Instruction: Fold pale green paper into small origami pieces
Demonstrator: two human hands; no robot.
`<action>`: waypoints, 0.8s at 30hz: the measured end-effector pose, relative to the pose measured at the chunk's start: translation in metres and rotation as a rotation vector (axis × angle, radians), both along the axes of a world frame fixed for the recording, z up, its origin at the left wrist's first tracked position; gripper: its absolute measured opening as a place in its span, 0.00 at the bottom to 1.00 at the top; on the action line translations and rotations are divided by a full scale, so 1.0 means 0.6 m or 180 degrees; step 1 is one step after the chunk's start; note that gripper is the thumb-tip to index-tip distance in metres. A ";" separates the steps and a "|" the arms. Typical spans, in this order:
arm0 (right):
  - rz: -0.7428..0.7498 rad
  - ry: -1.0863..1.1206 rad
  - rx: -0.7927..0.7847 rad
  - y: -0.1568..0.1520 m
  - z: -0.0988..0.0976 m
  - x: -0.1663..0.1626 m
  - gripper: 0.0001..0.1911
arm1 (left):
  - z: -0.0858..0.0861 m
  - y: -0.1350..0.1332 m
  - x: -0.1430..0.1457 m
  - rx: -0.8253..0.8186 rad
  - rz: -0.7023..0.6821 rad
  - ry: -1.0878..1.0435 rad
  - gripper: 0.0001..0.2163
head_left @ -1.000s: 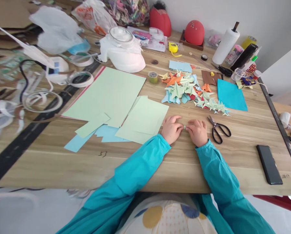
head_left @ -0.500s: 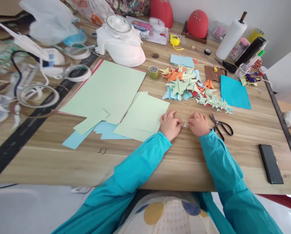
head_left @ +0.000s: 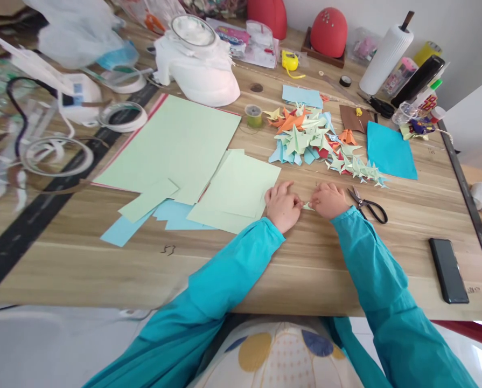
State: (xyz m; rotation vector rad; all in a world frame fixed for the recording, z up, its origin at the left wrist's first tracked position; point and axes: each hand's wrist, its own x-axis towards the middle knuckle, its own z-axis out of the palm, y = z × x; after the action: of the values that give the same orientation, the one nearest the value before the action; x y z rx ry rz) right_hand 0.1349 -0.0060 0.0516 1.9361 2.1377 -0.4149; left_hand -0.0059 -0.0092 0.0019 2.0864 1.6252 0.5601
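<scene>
Where left hand (head_left: 283, 207) and right hand (head_left: 329, 200) meet, folded paper piece (head_left: 307, 206) pinched between both, scissors (head_left: 368, 205) just beside

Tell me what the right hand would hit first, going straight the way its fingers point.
The right hand points left: first the folded paper it pinches, then probably the left hand just beyond.

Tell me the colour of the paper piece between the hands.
The paper piece is pale green, best seen in the head view.
</scene>
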 end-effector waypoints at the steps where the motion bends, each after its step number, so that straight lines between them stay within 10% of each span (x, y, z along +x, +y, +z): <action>1: 0.0013 0.0028 0.0070 -0.004 -0.002 0.000 0.12 | 0.000 0.000 0.000 0.0016 0.0000 0.0013 0.05; 24: -0.0421 0.0455 0.0462 -0.021 -0.025 0.006 0.15 | 0.003 -0.004 0.001 0.0101 0.0046 0.0021 0.06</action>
State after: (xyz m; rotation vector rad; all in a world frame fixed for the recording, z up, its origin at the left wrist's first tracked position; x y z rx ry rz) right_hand 0.1385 -0.0184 0.0368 2.1989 2.1887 -0.4457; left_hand -0.0053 -0.0119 0.0035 2.1029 1.6466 0.5882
